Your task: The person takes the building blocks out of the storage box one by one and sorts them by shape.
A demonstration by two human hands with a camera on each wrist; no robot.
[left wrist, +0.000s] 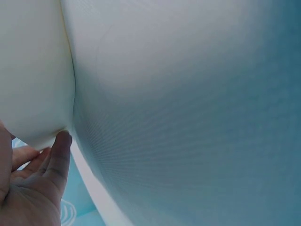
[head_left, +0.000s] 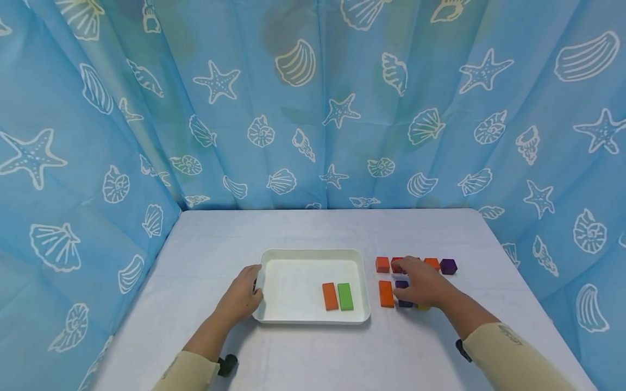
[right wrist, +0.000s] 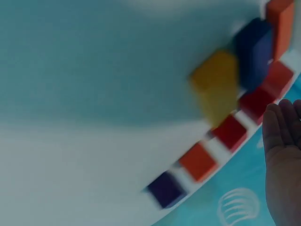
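While the right hand point(head_left: 424, 283) hovers with relaxed fingers over the blocks, holding none that I can see, its fingertips are nearest the purple block point(head_left: 402, 284) on the table point(head_left: 313, 347), right of the white tray point(head_left: 313, 255). It looks small, rigid, light and smooth-sided: best pinched across opposite faces. The left hand point(head_left: 242, 297) rests flat against the tray's edge.
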